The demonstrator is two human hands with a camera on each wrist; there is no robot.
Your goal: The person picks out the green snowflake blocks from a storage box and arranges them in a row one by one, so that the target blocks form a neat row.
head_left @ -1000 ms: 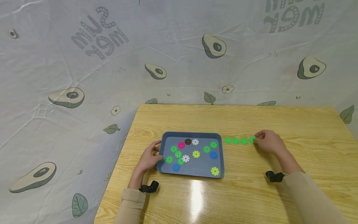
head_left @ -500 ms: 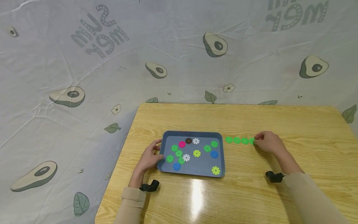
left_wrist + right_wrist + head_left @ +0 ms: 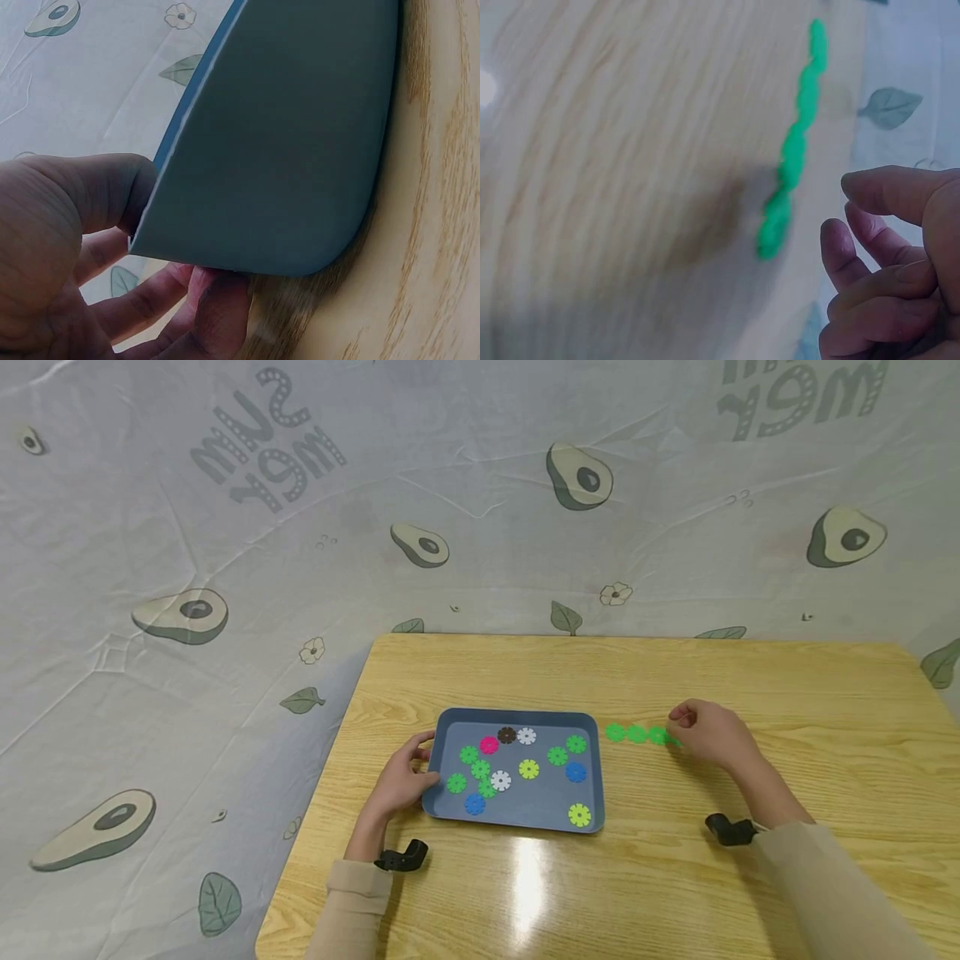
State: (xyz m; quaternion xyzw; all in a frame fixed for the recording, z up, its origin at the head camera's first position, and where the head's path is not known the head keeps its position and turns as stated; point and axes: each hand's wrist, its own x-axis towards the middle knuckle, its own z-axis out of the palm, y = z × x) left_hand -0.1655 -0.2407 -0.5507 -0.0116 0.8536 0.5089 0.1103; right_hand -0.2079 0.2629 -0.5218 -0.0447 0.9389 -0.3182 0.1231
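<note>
My left hand [image 3: 402,779] grips the left side of a blue-grey tray [image 3: 525,807], thumb over the rim and the other fingers outside against the wall. In the left wrist view the tray wall [image 3: 277,150] stands between thumb and fingers. Flat notched plastic discs lie in the tray: several green discs, a pink disc [image 3: 489,745], a brown disc [image 3: 507,736], and white, yellow and blue ones. To the tray's right, a row of green discs [image 3: 636,734] lies on the table. Just over the row's right end, my right hand [image 3: 711,733] hovers with loosely bent fingers, holding nothing.
A wood-grain table [image 3: 637,893] carries everything. Behind and to the left hangs a pale cloth [image 3: 480,485] printed with avocados and leaves. Each wrist wears a small black camera, the right camera [image 3: 729,830] close above the tabletop.
My right hand has let go of the last green disc, which now lies at the row's right end, and has lifted slightly and shifted left. The left hand stays on the tray.
</note>
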